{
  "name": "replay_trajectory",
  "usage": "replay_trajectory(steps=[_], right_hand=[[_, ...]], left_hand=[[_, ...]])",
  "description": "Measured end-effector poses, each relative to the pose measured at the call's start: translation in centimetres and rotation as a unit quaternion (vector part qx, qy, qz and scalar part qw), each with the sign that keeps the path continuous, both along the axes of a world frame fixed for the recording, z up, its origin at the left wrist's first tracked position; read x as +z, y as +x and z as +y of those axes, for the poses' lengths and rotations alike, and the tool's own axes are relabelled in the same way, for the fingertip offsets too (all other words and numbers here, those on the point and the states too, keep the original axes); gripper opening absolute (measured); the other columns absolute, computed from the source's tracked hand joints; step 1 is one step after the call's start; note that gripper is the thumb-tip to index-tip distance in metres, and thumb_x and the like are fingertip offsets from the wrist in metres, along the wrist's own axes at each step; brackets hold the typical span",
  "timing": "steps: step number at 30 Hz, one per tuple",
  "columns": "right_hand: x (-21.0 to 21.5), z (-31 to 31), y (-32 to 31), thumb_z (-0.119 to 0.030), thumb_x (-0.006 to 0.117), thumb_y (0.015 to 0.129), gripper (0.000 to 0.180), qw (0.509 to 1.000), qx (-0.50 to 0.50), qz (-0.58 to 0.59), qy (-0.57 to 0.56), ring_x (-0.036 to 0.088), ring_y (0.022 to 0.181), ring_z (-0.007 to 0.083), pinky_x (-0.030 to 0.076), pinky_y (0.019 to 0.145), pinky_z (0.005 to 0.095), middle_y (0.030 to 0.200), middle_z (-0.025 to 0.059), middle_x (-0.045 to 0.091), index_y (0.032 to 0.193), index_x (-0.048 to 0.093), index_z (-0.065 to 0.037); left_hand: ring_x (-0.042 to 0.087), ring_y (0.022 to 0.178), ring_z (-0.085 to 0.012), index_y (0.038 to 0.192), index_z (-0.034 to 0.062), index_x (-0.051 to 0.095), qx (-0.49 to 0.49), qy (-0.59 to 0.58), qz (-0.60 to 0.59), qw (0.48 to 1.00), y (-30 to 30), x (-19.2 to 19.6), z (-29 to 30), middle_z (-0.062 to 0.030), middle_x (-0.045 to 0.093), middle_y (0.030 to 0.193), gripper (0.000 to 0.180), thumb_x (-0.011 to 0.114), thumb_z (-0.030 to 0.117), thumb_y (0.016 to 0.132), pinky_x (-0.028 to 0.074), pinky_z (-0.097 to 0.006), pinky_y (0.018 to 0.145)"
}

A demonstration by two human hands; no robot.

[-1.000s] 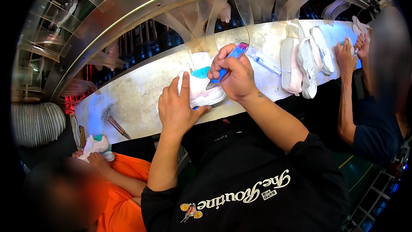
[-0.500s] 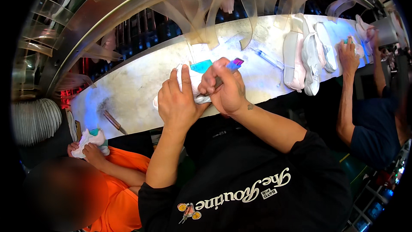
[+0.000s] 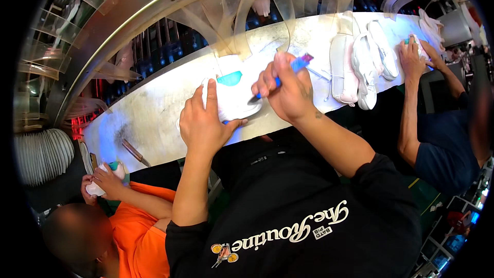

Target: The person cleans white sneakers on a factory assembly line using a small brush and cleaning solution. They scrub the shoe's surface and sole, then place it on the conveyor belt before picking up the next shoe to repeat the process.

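A white shoe with a teal patch at its opening lies on the pale worktable. My left hand grips its left end, fingers stretched over the top and thumb along the near side. My right hand is closed around a slim blue pen-shaped tool, whose purple end sticks out above the fist. The tool's dark tip points down at the shoe's right end; whether it touches, I cannot tell.
Several white and pale pink shoes stand right of my hands. A knife-like tool lies at the table's left edge. Clear plastic strips hang behind. Co-workers handle shoes at the left and right.
My right hand has moved right and slightly up from the shoe, baring its right end and the tool's dark tip. My left hand stays on the shoe.
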State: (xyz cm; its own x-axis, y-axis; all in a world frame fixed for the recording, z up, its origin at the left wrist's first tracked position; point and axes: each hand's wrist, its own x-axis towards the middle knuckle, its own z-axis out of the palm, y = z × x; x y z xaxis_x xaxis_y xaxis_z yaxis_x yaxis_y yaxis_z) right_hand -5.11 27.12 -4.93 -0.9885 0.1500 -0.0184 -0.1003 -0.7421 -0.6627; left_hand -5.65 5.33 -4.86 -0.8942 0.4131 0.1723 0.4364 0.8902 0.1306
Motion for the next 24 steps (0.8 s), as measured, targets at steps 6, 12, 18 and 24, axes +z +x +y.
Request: replay_trajectory(steps=[6, 12, 18, 24], right_hand=[[0.5, -3.2, -2.0, -0.044, 0.069, 0.111, 0.04, 0.99, -0.016, -0.133, -0.033, 0.049, 0.061, 0.0153, 0.05, 0.066, 0.0381, 0.071, 0.0009, 0.048, 0.093, 0.05, -0.015], [-0.5, -5.0, -0.6, -0.036, 0.07, 0.111, 0.042, 0.992, 0.024, -0.109, -0.063, 0.043, 0.054, 0.0125, 0.047, 0.057, 0.0362, 0.062, -0.0012, 0.043, 0.084, 0.047, -0.014], [-2.0, -3.4, 0.1, -0.027, 0.062, 0.114, 0.04, 0.99, 0.112, -0.005, -0.083, 0.043, 0.056, 0.0139, 0.048, 0.061, 0.0393, 0.062, 0.0004, 0.042, 0.082, 0.044, -0.013], [-2.3, -3.6, 0.6, -0.027, 0.062, 0.114, 0.039, 0.993, 0.078, -0.026, -0.086, 0.047, 0.061, 0.0148, 0.05, 0.067, 0.041, 0.066, 0.0024, 0.045, 0.083, 0.045, -0.012]], left_hand=[[0.064, 0.123, -0.0438, 0.164, 0.0096, 0.051, -0.048, 0.07, -0.049, 0.995, -0.3, 0.6, -1.6, -0.028, 0.06, 0.149, 0.114, 0.098, 0.054, 0.07, 0.056, -0.051, 0.099], [0.063, 0.129, -0.0441, 0.166, 0.0115, 0.049, -0.015, 0.077, -0.09, 0.993, 0.2, 1.7, -1.1, -0.0244, 0.062, 0.151, 0.109, 0.097, 0.047, 0.075, 0.054, -0.05, 0.106], [0.065, 0.124, -0.0438, 0.166, 0.0175, 0.051, -0.006, 0.09, -0.069, 0.993, 1.0, 0.8, -1.1, -0.0233, 0.066, 0.143, 0.109, 0.099, 0.041, 0.071, 0.055, -0.05, 0.104], [0.066, 0.12, -0.0433, 0.163, 0.0216, 0.058, -0.009, 0.115, -0.046, 0.992, 1.2, -0.2, -1.5, -0.0255, 0.066, 0.135, 0.097, 0.096, 0.045, 0.077, 0.055, -0.051, 0.1]])
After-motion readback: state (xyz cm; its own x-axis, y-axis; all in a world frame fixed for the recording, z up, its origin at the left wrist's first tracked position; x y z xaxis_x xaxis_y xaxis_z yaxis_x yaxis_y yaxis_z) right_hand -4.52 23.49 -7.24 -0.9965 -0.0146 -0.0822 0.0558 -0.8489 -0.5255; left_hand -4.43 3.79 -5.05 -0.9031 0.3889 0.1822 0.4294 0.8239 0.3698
